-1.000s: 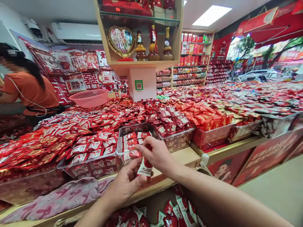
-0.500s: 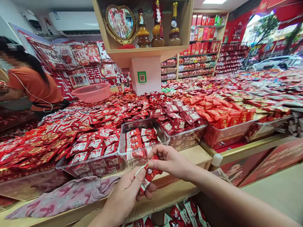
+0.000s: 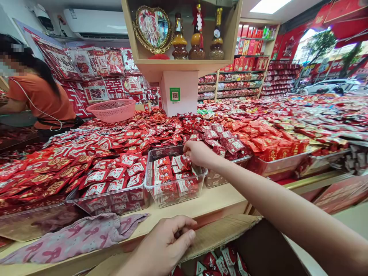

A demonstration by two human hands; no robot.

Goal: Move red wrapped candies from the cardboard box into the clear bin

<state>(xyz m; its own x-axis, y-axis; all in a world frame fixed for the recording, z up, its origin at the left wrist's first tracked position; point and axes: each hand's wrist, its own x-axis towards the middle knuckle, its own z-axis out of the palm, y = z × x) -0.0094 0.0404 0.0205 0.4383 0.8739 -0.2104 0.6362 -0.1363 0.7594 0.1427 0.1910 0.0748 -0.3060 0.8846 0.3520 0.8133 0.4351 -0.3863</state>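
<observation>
My right hand [image 3: 201, 154] reaches over the clear tray [image 3: 175, 202] in the middle, its fingers closed on a red and white packet [image 3: 183, 161] at the tray's right side. Similar packets [image 3: 162, 173] stand in rows beside it, in the same tray. Lower down, my left hand [image 3: 172, 239] hovers by the cardboard box [image 3: 221, 234], its fingers loosely curled and the thumb apart, with nothing visible between them. More packets [image 3: 211, 260] lie inside that box.
Trays of red packets [image 3: 115, 178] flank the middle tray, with heaps behind. A patterned cloth [image 3: 83, 235] lies on the counter's front edge. A pink basket [image 3: 112, 111] sits further back, near a person in orange [image 3: 43, 99]. A display shelf [image 3: 184, 66] rises mid-view.
My right hand has moved up and away from my left hand, into the tray. The packet between both hands has left my left hand, whose grip has loosened. The box shows more.
</observation>
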